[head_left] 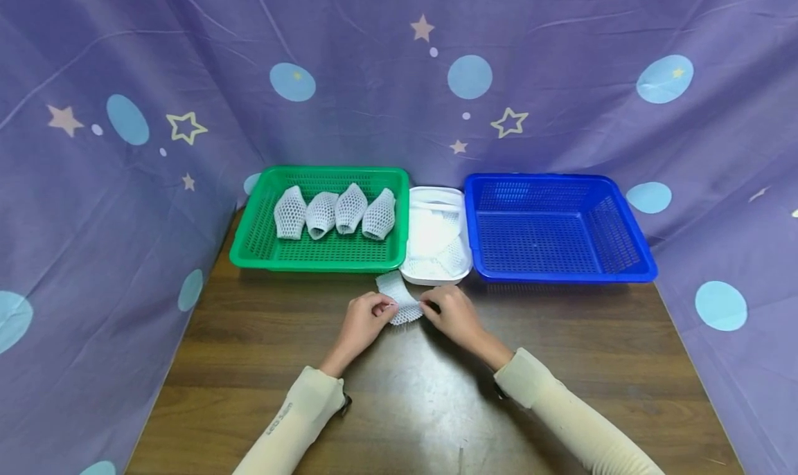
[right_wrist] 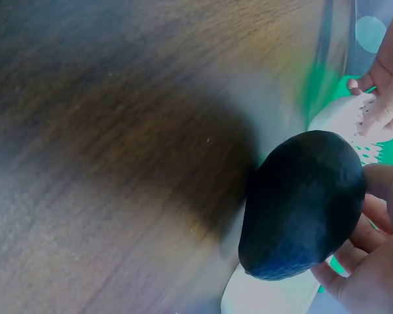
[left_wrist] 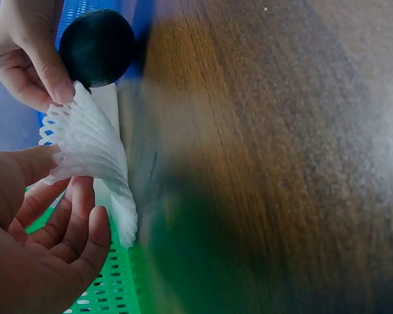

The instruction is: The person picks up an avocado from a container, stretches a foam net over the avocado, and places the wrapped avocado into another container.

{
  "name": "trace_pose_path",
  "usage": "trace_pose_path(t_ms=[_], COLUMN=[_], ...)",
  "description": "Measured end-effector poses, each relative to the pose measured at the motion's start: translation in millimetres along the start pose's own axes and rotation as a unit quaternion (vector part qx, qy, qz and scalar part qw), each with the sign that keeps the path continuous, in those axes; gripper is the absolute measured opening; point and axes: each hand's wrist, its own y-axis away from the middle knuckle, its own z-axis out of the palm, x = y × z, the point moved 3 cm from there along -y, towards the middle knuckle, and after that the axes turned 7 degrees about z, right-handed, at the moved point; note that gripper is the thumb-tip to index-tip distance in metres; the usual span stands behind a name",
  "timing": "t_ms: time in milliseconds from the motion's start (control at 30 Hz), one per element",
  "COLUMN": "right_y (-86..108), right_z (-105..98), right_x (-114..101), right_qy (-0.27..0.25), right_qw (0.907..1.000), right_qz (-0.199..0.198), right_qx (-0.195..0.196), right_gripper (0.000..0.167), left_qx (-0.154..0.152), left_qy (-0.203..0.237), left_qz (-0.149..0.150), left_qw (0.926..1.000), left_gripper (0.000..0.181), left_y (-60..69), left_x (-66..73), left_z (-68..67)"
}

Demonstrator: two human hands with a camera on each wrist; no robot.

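Observation:
In front of the white tub I hold a white foam net sleeve just above the table. My left hand pinches one edge of its mouth between thumb and finger; the left wrist view shows the other fingers loosely bent. My right hand pinches the opposite edge. Under that hand, a dark avocado rests against the bent fingers in the right wrist view, outside the net. From the left wrist the avocado looks round, beside the right thumb. The head view does not show it.
A green basket at the back left holds several fruit-shaped things in white foam nets. Beside it, a white tub contains flat foam nets. At the back right stands a blue basket. A purple curtain surrounds the wooden table.

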Motion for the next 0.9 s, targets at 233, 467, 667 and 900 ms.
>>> trace_pose_path(t_ms=[233, 467, 667, 900], right_y=[-0.9, -6.9, -7.9, -2.1], right_z=[-2.1, -23.9, -37.9, -37.6], right_x=[2.3, 11.2, 25.3, 34.1], right_qy=[-0.019, -0.047, -0.048, -0.037], right_qw=[0.9996, 0.9950, 0.9855, 0.9764], right_qz=[-0.015, -0.007, 0.010, -0.001], right_qx=[-0.017, -0.088, -0.162, -0.213], right_gripper=[0.015, 0.027, 0.045, 0.066], left_qx=[-0.006, -0.014, -0.014, -0.015], left_qy=[-0.002, -0.004, -0.002, -0.003], left_qz=[-0.013, -0.019, -0.020, -0.018], left_qw=[0.9999, 0.9997, 0.9997, 0.9997], left_gripper=[0.004, 0.004, 0.004, 0.004], left_y=[-2.6, -6.1, -8.4, -8.9], left_x=[-0.8, -2.3, -3.2, -1.8], left_z=[4.6, 9.1, 12.0, 13.5])
